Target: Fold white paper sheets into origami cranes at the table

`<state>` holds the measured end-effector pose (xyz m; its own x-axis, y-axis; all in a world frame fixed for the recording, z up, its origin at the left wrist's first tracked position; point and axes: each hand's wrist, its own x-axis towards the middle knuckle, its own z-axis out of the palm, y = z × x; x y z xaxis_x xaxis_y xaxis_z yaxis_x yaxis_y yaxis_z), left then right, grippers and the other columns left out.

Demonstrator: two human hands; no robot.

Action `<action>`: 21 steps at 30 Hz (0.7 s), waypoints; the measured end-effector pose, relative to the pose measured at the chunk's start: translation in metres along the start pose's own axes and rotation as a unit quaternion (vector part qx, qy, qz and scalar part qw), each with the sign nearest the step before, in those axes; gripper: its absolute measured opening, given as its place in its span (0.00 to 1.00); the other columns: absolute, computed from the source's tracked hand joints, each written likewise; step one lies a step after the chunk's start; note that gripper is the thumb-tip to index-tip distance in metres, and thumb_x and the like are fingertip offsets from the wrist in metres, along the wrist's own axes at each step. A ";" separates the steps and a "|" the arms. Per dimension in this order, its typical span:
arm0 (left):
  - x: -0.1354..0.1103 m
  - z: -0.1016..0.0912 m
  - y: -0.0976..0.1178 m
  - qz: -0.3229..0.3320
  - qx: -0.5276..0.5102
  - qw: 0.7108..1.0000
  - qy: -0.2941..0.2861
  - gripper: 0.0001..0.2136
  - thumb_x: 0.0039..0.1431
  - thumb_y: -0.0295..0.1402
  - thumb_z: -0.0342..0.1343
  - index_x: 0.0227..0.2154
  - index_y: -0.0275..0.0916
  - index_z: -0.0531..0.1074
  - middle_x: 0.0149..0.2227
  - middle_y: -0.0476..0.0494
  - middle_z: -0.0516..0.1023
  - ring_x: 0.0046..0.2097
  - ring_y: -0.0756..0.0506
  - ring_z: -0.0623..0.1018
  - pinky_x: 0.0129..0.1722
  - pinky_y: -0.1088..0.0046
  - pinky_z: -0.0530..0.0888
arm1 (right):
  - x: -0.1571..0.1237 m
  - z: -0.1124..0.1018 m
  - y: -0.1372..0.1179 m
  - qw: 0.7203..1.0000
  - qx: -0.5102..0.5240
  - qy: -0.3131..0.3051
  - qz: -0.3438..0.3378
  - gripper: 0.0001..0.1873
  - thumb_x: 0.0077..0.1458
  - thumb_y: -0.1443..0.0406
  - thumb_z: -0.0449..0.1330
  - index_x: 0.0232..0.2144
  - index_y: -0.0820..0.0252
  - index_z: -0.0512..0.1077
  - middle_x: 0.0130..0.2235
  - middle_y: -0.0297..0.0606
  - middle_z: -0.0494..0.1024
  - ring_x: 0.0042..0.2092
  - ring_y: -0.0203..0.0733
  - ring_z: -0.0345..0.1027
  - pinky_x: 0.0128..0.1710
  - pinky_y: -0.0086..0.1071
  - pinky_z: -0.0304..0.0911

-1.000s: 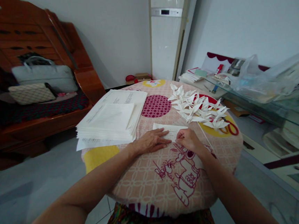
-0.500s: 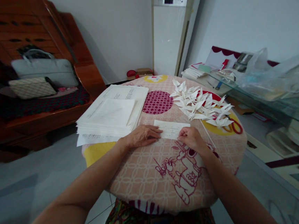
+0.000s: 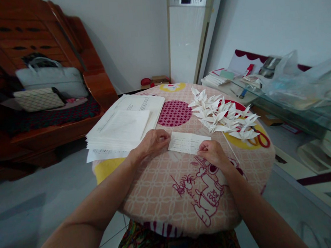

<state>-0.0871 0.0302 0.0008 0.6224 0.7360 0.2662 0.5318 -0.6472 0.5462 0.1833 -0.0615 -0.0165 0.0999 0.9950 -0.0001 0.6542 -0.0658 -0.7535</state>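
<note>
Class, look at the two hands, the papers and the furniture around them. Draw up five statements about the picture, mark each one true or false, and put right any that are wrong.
1. The right hand is at the right part of the small sheet. True.
2. The folded white pieces lie on the stack of papers. False: the folded white pieces lie in a group on the right side of the table.
3. The stack of papers is on the table's left side. True.
4. The grey bag stands on the floor. False: the grey bag rests on the wooden seat.
5. The tablecloth is patterned. True.
</note>
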 end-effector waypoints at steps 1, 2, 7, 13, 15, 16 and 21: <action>0.006 0.002 0.000 -0.006 0.010 1.000 0.015 0.12 0.61 0.34 0.54 0.42 0.35 0.78 0.43 0.39 0.82 0.43 0.43 0.81 0.45 0.67 0.77 | -0.001 0.000 -0.001 1.000 0.010 0.016 -0.006 0.02 0.42 0.67 0.63 0.22 0.59 0.73 0.22 0.34 0.76 0.24 0.38 0.68 0.26 0.28 0.60; 0.012 0.004 0.000 -0.007 0.011 0.999 0.031 0.16 0.61 0.34 0.54 0.50 0.35 0.75 0.49 0.38 0.80 0.47 0.42 0.80 0.47 0.66 0.76 | -0.001 0.000 -0.003 0.999 0.021 0.039 -0.018 0.03 0.44 0.65 0.62 0.23 0.59 0.73 0.22 0.34 0.76 0.25 0.38 0.69 0.26 0.29 0.62; 0.040 0.019 0.004 0.069 0.026 0.997 -0.019 0.26 0.61 0.37 0.57 0.61 0.37 0.65 0.61 0.35 0.71 0.61 0.38 0.72 0.60 0.57 0.69 | -0.006 -0.001 -0.010 0.981 0.023 0.159 -0.107 0.07 0.52 0.63 0.58 0.28 0.59 0.74 0.27 0.37 0.79 0.30 0.40 0.72 0.33 0.31 0.67; 0.045 0.029 0.009 0.020 -0.001 0.999 -0.040 0.23 0.58 0.35 0.60 0.57 0.36 0.71 0.51 0.38 0.79 0.52 0.39 0.78 0.56 0.60 0.71 | -0.005 0.001 -0.001 0.948 -0.030 0.239 -0.210 0.09 0.55 0.63 0.56 0.34 0.61 0.74 0.30 0.41 0.78 0.29 0.42 0.71 0.30 0.34 0.67; 0.043 0.026 0.010 0.012 -0.030 0.999 -0.027 0.22 0.55 0.31 0.61 0.54 0.37 0.74 0.48 0.39 0.81 0.49 0.41 0.79 0.53 0.63 0.73 | -0.006 0.001 -0.001 0.938 -0.041 0.248 -0.239 0.11 0.57 0.65 0.55 0.38 0.62 0.75 0.33 0.43 0.78 0.29 0.42 0.70 0.30 0.35 0.68; 0.042 0.023 0.011 0.007 -0.048 0.999 -0.017 0.22 0.54 0.30 0.61 0.54 0.37 0.75 0.46 0.40 0.81 0.47 0.41 0.79 0.51 0.64 0.73 | -0.007 0.002 -0.002 0.934 -0.045 0.249 -0.252 0.12 0.57 0.66 0.54 0.41 0.63 0.75 0.34 0.44 0.78 0.30 0.42 0.70 0.31 0.36 0.68; 0.033 0.008 0.028 0.041 -0.155 0.986 0.043 0.20 0.53 0.28 0.61 0.51 0.39 0.77 0.39 0.44 0.82 0.40 0.46 0.79 0.44 0.70 0.74 | -0.013 0.001 -0.014 0.917 -0.073 0.252 -0.300 0.22 0.57 0.69 0.53 0.54 0.62 0.70 0.50 0.51 0.77 0.37 0.44 0.73 0.39 0.40 0.72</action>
<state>-0.0474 0.0347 0.0180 0.5980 0.7066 0.3783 0.2725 -0.6231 0.7331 0.1715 -0.0731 -0.0066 -0.0015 0.6970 0.7170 0.7942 0.4366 -0.4227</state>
